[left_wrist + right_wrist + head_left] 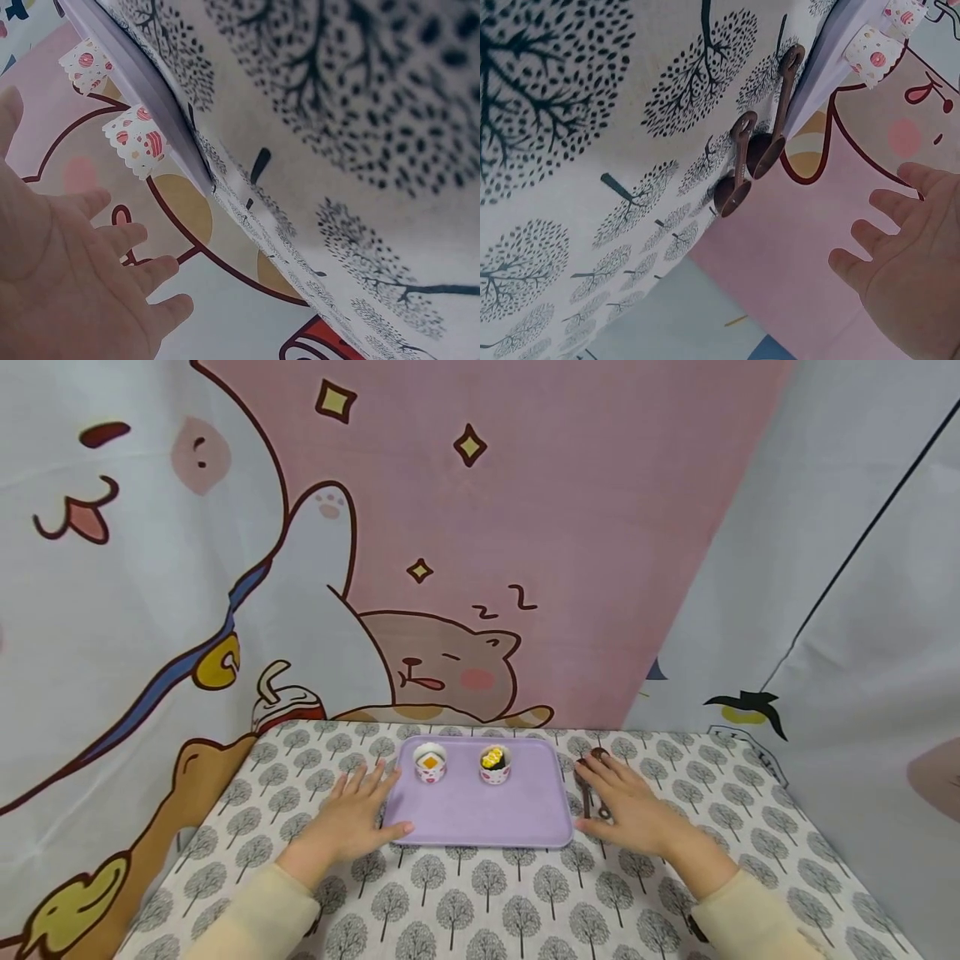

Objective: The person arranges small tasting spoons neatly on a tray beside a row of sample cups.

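My left hand (pixel 356 814) is spread, palm down, at the left edge of a lilac tray (pixel 480 822), and holds nothing. In the left wrist view its straight fingers (pixel 124 236) hover apart from the tabletop. On the tray stand two small patterned paper cups: the left cup (pixel 431 772) has white contents with an orange square on top, the right cup (pixel 495 774) dark contents with yellow pieces. My right hand (pixel 630 806), likewise spread, is beside the tray's right edge. It partly hides two brown measuring spoons (pixel 741 154) in the head view; the right wrist view shows both lying on the cloth.
A white cloth (pixel 487 893) printed with grey trees covers the table. Behind it hangs a pink and white curtain (pixel 585 527) with cartoon animals, and more white fabric (pixel 862 635) closes off the right side.
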{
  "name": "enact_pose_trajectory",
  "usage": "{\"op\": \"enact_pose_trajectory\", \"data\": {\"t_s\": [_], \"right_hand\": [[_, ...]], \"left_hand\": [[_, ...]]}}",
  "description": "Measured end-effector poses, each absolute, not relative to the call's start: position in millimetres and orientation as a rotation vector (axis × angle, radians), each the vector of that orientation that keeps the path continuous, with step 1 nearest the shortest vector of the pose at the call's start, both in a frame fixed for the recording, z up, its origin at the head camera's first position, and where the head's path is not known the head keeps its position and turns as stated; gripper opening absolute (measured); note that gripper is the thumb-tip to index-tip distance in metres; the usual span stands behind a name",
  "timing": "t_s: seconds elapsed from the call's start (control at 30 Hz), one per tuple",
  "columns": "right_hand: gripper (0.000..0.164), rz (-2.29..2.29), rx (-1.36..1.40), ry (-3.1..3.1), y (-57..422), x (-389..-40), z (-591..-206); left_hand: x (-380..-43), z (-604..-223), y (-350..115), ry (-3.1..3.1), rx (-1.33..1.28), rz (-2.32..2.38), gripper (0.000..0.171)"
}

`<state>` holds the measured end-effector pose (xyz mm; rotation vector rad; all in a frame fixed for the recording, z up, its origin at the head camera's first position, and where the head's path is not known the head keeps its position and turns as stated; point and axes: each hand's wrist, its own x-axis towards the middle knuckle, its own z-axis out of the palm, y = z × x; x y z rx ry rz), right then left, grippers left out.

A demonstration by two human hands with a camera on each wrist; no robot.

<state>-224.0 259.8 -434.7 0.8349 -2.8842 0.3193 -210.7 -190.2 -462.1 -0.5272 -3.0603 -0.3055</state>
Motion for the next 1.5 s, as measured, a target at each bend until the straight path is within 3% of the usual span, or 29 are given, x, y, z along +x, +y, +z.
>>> {"op": "enact_pose_trajectory", "data": {"t_s": [1.5], "right_hand": [[0.091,0.248,0.854,-3.155,239,-245,-468]], "left_hand": [[-226,-474,-188,-3.215,-0.55,-0.308,0.1]]}}
